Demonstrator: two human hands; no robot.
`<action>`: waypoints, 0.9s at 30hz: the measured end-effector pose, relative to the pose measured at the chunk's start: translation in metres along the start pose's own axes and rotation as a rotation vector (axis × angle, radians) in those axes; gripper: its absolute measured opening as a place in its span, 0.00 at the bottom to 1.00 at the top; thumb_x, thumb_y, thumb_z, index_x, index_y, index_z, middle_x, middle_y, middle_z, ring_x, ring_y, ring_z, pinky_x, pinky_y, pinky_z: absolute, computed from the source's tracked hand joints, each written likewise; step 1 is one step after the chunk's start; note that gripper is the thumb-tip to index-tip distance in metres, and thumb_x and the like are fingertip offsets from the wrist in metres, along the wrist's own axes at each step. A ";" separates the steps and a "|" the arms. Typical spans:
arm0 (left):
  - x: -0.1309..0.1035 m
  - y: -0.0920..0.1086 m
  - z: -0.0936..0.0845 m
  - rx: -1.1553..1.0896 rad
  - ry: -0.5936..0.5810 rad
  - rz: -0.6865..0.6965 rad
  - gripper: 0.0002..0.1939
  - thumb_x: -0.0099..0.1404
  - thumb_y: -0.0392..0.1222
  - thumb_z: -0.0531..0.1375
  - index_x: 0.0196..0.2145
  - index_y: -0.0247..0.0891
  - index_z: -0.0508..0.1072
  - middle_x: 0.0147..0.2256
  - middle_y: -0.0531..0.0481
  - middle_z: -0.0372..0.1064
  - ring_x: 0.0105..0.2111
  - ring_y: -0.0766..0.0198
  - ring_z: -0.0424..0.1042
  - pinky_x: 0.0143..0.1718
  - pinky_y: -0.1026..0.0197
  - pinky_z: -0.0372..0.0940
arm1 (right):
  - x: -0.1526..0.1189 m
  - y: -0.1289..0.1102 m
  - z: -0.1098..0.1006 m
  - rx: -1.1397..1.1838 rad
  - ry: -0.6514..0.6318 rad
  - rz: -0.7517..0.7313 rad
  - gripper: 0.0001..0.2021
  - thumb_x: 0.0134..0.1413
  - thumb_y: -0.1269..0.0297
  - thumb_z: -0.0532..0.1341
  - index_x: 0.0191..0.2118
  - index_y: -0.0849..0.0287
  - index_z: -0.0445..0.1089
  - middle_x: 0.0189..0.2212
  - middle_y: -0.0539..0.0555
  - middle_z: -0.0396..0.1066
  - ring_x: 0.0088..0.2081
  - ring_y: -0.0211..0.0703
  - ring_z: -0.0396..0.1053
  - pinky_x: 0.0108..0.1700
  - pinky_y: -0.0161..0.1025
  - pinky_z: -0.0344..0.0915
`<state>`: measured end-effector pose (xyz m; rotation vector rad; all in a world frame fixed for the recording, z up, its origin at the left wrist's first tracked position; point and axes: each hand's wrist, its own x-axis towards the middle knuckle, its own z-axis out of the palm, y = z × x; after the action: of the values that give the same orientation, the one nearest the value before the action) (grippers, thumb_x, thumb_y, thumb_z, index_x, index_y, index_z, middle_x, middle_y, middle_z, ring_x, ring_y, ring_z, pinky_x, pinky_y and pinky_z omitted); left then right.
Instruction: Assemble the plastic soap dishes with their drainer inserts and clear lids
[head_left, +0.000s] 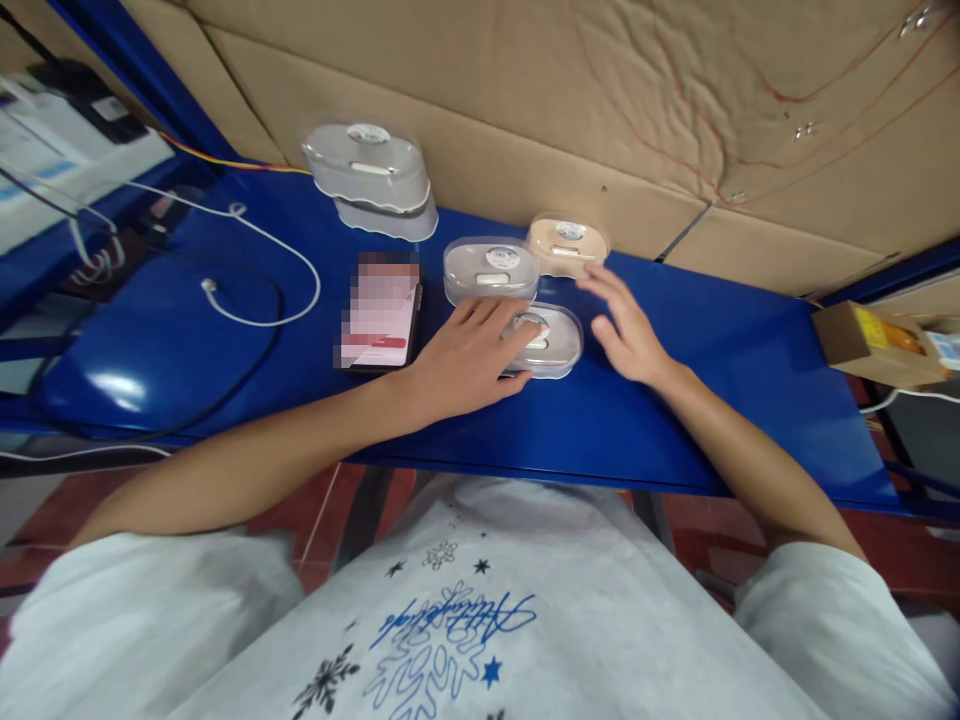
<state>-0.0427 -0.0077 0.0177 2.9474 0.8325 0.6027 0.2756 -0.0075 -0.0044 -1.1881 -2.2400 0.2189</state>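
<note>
Likely handling as something light, stiff and slick, probably cracking or scuffing if squeezed hard; calling for a gentle pinch across the narrow sides of the clear-topped front container (562,345), below its rim. Lying on the blue table (735,425), directly under the left hand (469,365), just before a grey container (480,265) and to the left of the right hand (626,330). Spreading loosely over the top on the left side, leaving any real grip unclear; holding nothing on the right, fingers extending near a tan container (566,245), perhaps touching.
</note>
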 end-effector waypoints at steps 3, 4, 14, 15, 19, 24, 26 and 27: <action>0.001 -0.001 -0.003 0.016 -0.001 -0.036 0.23 0.74 0.43 0.65 0.63 0.33 0.76 0.64 0.28 0.71 0.65 0.32 0.72 0.66 0.34 0.68 | 0.030 0.033 -0.008 -0.163 0.059 0.117 0.40 0.75 0.33 0.51 0.79 0.53 0.56 0.82 0.66 0.51 0.83 0.65 0.47 0.82 0.70 0.47; 0.001 -0.002 -0.003 0.009 0.008 -0.039 0.22 0.74 0.45 0.65 0.62 0.33 0.76 0.64 0.28 0.71 0.65 0.33 0.72 0.66 0.34 0.68 | 0.037 0.043 -0.010 -0.208 0.042 0.139 0.42 0.74 0.32 0.52 0.80 0.56 0.55 0.83 0.67 0.49 0.84 0.67 0.44 0.82 0.71 0.44; 0.005 -0.008 0.002 0.017 0.043 -0.109 0.22 0.75 0.46 0.64 0.62 0.34 0.75 0.65 0.28 0.70 0.66 0.33 0.71 0.66 0.34 0.67 | -0.007 0.026 -0.021 -0.343 -0.012 0.226 0.41 0.65 0.26 0.60 0.71 0.51 0.66 0.68 0.69 0.69 0.74 0.75 0.62 0.74 0.79 0.54; 0.005 -0.009 0.002 0.023 0.039 -0.119 0.23 0.75 0.45 0.64 0.63 0.34 0.75 0.65 0.28 0.70 0.66 0.32 0.71 0.66 0.33 0.68 | -0.012 0.022 -0.021 -0.323 0.008 0.236 0.43 0.63 0.25 0.62 0.70 0.51 0.66 0.67 0.69 0.68 0.73 0.75 0.64 0.73 0.78 0.58; 0.008 -0.014 0.004 0.010 0.041 -0.139 0.24 0.76 0.45 0.63 0.65 0.33 0.74 0.67 0.26 0.69 0.68 0.30 0.70 0.66 0.31 0.67 | -0.018 0.022 -0.013 -0.235 0.077 0.254 0.50 0.59 0.24 0.65 0.75 0.54 0.59 0.73 0.72 0.59 0.76 0.74 0.59 0.75 0.74 0.61; 0.007 -0.019 0.011 -0.039 0.088 -0.150 0.24 0.76 0.45 0.64 0.66 0.35 0.72 0.70 0.26 0.67 0.71 0.32 0.67 0.71 0.30 0.61 | -0.020 0.029 -0.003 -0.188 0.135 0.273 0.43 0.60 0.28 0.68 0.70 0.51 0.65 0.71 0.69 0.64 0.75 0.72 0.62 0.76 0.73 0.61; 0.006 -0.016 0.009 -0.101 0.146 -0.143 0.24 0.75 0.47 0.65 0.64 0.37 0.73 0.71 0.28 0.65 0.72 0.33 0.65 0.72 0.29 0.59 | -0.025 0.026 -0.004 -0.139 0.205 0.290 0.41 0.60 0.30 0.69 0.69 0.50 0.66 0.69 0.66 0.68 0.72 0.71 0.66 0.74 0.72 0.64; 0.005 -0.013 0.007 -0.166 0.181 -0.146 0.22 0.75 0.48 0.65 0.63 0.38 0.73 0.71 0.30 0.66 0.72 0.35 0.65 0.72 0.30 0.59 | -0.027 0.022 -0.004 -0.104 0.238 0.303 0.40 0.62 0.31 0.67 0.69 0.49 0.64 0.68 0.65 0.69 0.70 0.70 0.69 0.73 0.72 0.66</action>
<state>-0.0428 0.0066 0.0117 2.6861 0.9507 0.8918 0.3051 -0.0164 -0.0208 -1.5236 -1.8812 0.0739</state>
